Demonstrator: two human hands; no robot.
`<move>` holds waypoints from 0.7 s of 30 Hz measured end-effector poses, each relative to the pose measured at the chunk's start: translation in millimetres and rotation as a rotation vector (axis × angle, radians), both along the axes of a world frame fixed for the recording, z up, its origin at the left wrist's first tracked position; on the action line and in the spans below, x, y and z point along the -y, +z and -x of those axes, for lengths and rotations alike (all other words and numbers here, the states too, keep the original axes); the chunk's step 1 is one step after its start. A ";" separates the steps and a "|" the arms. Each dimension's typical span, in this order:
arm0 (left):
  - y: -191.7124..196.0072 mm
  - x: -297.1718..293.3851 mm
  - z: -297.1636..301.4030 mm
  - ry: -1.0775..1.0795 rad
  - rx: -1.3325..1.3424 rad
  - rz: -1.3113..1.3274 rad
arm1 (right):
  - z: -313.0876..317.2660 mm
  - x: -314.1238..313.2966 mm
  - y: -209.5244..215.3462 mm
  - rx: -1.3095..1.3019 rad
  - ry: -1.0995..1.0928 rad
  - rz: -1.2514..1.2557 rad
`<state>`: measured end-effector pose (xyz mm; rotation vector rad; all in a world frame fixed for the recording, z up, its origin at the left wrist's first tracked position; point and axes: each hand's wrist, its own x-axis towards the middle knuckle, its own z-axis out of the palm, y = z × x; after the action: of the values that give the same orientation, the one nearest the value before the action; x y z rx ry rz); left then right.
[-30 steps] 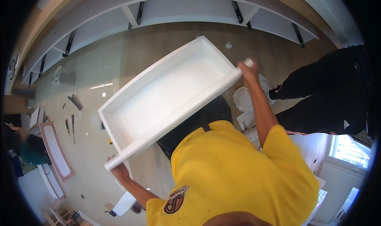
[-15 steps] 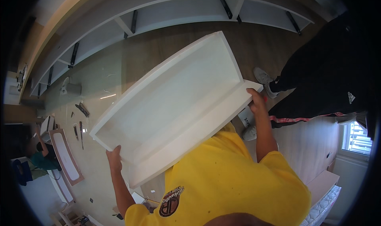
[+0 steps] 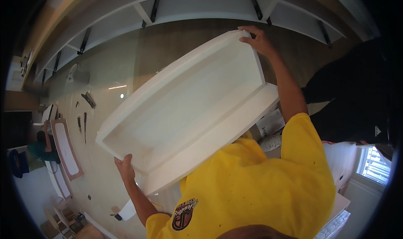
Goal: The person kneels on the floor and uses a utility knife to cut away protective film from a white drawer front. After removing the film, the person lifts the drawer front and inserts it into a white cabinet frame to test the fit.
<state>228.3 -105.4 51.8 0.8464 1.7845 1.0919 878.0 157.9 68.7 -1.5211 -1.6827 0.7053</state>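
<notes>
A white drawer is tilted in front of my body, its hollow inside facing up. My left hand grips its near left corner, with the thumb on the rim. At the far right corner my right hand is closed over the rim, thumb inside and fingers outside. The drawer's wider front panel lies along the side nearest my yellow shirt. Beyond it stands a long white cabinet with open bays and black drawer slides.
A person in dark trousers stands close on the right. Tools lie on the floor at left, near a light-coloured container. Another person in green works at far left beside a framed panel.
My right hand has moved from the near right edge to the far right corner of the drawer. My left hand keeps its hold. The person on the right has shifted.
</notes>
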 end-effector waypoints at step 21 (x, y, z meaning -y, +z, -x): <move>4.8 -10.9 -2.5 -0.028 -0.060 0.045 | 17.1 -15.8 -3.6 0.026 -0.211 -0.444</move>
<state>230.8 -94.5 56.6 0.8824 1.8353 1.0141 860.8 173.7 65.1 -1.3610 -1.5407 0.1830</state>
